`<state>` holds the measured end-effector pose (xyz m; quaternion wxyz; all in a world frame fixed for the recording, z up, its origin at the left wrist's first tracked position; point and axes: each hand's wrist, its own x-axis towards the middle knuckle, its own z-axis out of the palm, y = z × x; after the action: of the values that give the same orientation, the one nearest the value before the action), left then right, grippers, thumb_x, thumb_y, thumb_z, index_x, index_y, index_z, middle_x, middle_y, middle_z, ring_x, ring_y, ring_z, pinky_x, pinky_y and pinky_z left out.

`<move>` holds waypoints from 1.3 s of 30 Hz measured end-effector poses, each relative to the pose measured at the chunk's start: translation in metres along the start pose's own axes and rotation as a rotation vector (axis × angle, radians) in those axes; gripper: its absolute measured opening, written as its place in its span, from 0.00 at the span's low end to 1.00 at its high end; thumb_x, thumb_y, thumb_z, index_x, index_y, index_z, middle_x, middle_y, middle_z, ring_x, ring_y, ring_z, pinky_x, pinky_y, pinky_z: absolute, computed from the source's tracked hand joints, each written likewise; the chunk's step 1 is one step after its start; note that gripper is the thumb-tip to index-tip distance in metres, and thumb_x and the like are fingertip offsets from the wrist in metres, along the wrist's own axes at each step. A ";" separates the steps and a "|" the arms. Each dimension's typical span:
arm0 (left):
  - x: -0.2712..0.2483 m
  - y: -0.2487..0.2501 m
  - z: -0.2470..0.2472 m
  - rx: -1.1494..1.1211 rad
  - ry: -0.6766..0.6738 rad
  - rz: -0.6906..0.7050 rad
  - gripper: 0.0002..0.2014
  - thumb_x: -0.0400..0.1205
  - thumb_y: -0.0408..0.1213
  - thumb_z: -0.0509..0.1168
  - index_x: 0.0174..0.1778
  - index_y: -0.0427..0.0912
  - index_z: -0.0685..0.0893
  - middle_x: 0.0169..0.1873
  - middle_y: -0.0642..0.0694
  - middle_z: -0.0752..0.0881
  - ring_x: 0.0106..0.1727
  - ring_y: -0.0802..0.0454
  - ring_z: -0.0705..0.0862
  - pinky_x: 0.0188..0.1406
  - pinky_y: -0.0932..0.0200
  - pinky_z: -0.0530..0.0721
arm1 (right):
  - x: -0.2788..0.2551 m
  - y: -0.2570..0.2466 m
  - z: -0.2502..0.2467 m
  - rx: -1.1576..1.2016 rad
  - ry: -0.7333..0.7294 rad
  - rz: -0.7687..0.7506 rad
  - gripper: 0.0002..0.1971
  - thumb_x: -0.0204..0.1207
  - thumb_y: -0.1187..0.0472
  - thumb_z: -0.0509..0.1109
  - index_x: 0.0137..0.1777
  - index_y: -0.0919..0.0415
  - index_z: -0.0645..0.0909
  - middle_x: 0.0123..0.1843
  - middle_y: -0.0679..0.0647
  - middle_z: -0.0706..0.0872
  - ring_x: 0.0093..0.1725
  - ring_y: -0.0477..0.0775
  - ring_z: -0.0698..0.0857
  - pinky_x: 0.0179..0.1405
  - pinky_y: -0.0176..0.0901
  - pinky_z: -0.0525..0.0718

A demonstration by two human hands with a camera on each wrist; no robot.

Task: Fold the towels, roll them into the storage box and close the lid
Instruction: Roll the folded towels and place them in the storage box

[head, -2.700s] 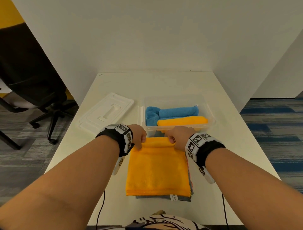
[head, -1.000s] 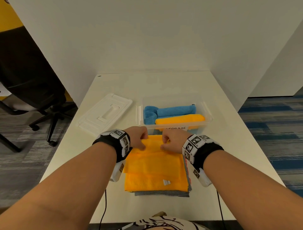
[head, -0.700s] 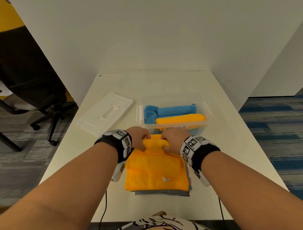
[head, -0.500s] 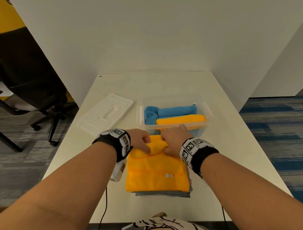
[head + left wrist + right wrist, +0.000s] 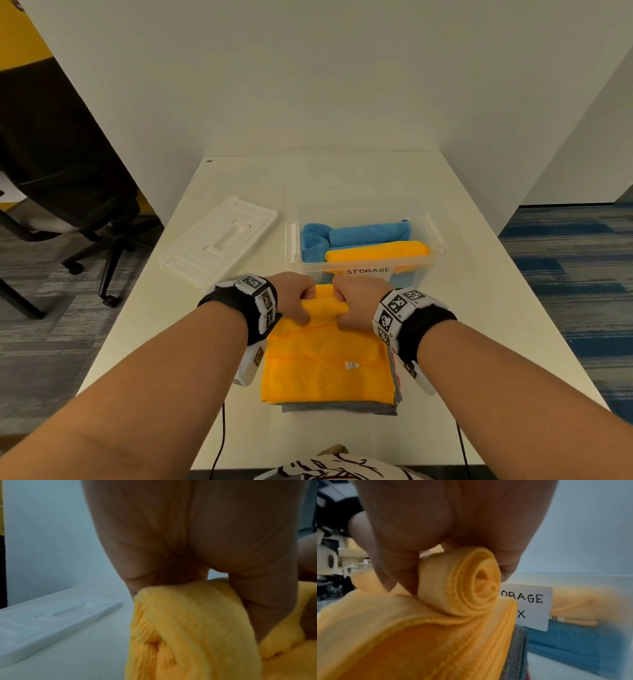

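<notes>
Rolled further since the earlier head views: the far edge of the orange towel [image 5: 327, 363], flat at first, is now a tight coil drawn back toward the person, and a small white tag shows on its open part.

Landmark: storage box [image 5: 436, 255], clear, labelled STORAGE.
- Left hand [image 5: 296, 296] and right hand [image 5: 356, 301] sit just on the near side of the box, side by side, fingers curled over the coil, thumbs tucked under it. Both grip the roll.
- Right wrist view shows the spiral end of the coil, several turns, fairly even. Left wrist view shows the other end looser, layers gaping.
- Unrolled part of the orange towel lies nearer the person than the box, on top of a grey towel [image 5: 339, 407]; more edges show at the stack's right side, colours hard to tell.
- Inside the box: blue rolled towel [image 5: 370, 233] at the far side, orange rolled towel [image 5: 376, 251] on the near side of it.
- Lid [image 5: 221, 240] lies left of the box, flat on the table [image 5: 479, 308], apart from it.

Risks, as judgement:
- Loose left end may telescope, so the roll comes out cone-shaped and springs open on lifting.
- Grey towel beneath may drag along with the roll if the thumbs press down into the stack.
- Space left in the box looks tight; a fat roll could sit proud and stop the lid seating.
</notes>
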<state>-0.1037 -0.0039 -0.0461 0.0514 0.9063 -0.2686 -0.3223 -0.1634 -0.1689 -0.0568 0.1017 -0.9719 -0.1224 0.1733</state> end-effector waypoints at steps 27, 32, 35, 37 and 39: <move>-0.001 -0.002 0.002 -0.019 -0.030 0.022 0.21 0.76 0.38 0.73 0.35 0.50 0.63 0.35 0.53 0.70 0.38 0.55 0.69 0.33 0.63 0.67 | 0.003 -0.009 -0.006 -0.057 -0.081 0.043 0.25 0.73 0.46 0.72 0.66 0.52 0.71 0.57 0.52 0.81 0.55 0.55 0.81 0.53 0.49 0.81; -0.004 -0.002 0.001 -0.073 -0.130 -0.044 0.18 0.76 0.50 0.72 0.47 0.51 0.67 0.40 0.53 0.73 0.41 0.55 0.72 0.34 0.63 0.70 | 0.001 -0.018 -0.007 -0.302 -0.083 0.023 0.19 0.74 0.41 0.67 0.58 0.53 0.79 0.49 0.53 0.83 0.49 0.55 0.82 0.52 0.49 0.79; -0.008 -0.004 -0.002 -0.141 -0.169 -0.083 0.16 0.78 0.53 0.70 0.50 0.52 0.70 0.42 0.53 0.75 0.41 0.56 0.73 0.36 0.63 0.72 | -0.001 -0.019 -0.008 -0.341 -0.068 0.032 0.21 0.73 0.38 0.66 0.58 0.52 0.79 0.50 0.52 0.83 0.52 0.55 0.81 0.57 0.52 0.75; -0.009 -0.005 -0.002 -0.117 -0.198 -0.091 0.20 0.76 0.54 0.71 0.55 0.52 0.70 0.50 0.50 0.78 0.48 0.52 0.76 0.41 0.61 0.75 | -0.002 -0.021 -0.008 -0.329 -0.056 0.031 0.21 0.73 0.38 0.66 0.57 0.51 0.79 0.50 0.51 0.83 0.53 0.55 0.80 0.60 0.54 0.73; -0.010 -0.003 0.000 -0.092 -0.228 -0.096 0.28 0.75 0.54 0.73 0.65 0.52 0.69 0.61 0.48 0.77 0.59 0.48 0.78 0.53 0.55 0.80 | -0.002 -0.023 -0.006 -0.287 -0.032 0.020 0.18 0.73 0.40 0.67 0.55 0.51 0.78 0.49 0.51 0.82 0.51 0.54 0.80 0.59 0.54 0.73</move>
<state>-0.1087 0.0037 -0.0414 0.0465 0.8723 -0.2142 -0.4371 -0.1679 -0.1484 -0.0451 -0.0422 -0.9748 -0.1377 0.1704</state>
